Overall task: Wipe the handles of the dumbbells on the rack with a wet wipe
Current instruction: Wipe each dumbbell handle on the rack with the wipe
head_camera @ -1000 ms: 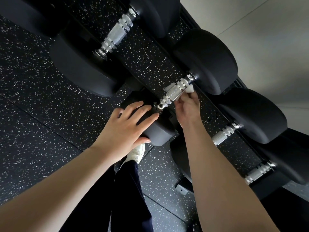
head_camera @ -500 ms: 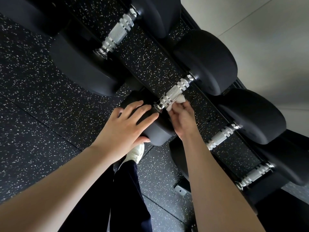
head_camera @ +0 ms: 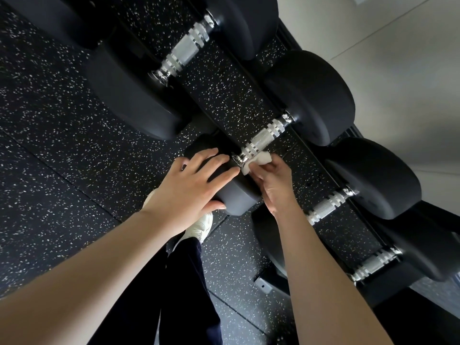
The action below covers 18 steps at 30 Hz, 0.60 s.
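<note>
Black dumbbells with knurled chrome handles lie in a row on a dark rack. My right hand (head_camera: pixel 272 184) pinches a white wet wipe (head_camera: pixel 258 161) against the near end of the middle dumbbell's handle (head_camera: pixel 262 139). My left hand (head_camera: pixel 191 188) rests with spread fingers on that dumbbell's near black head (head_camera: pixel 236 195), the thumb under its edge. The handle's far part is bare and shiny.
A bigger dumbbell with its handle (head_camera: pixel 185 52) lies to the upper left; two smaller handles, one (head_camera: pixel 328 207) and another (head_camera: pixel 375 263), lie to the lower right. Speckled black rubber floor (head_camera: pixel 62 145) is below, my leg and white shoe (head_camera: pixel 199 230) beneath the hands, a pale wall (head_camera: pixel 398 58) behind.
My right hand has slid the wipe along the handle from its far end toward the near end by the head. My left hand has stayed on the dumbbell head.
</note>
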Available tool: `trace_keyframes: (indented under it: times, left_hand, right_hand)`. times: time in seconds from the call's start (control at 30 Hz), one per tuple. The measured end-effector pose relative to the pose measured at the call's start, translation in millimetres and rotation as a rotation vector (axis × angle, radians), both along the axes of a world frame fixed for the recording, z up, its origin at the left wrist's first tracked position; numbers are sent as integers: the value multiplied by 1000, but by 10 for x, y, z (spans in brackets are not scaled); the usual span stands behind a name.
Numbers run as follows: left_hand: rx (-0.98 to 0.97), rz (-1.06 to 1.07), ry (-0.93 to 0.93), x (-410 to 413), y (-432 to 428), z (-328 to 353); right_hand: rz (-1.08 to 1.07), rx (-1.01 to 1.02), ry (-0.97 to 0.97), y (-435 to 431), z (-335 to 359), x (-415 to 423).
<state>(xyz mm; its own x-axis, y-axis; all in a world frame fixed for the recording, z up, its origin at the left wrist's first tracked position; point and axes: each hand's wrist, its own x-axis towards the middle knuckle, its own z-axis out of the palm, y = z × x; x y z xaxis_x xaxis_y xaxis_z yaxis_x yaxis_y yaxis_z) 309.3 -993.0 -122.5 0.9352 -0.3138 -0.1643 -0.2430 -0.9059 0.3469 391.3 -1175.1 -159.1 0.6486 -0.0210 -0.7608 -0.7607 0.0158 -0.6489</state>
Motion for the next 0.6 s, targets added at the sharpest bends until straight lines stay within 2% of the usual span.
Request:
trace_keyframes:
  times: [0.2,0.47,0.6]
  left_hand:
    - [-42,13,-12,-2,8,-24]
    - [-127,15,-30,14,77,-43]
    - [-152,24,-32,31,98,-41]
  right_hand:
    - [116,-383,-231,123,105,-120]
    - [609,-658,-660,257,110,-38]
    - [887,-839,-617,270,154,83]
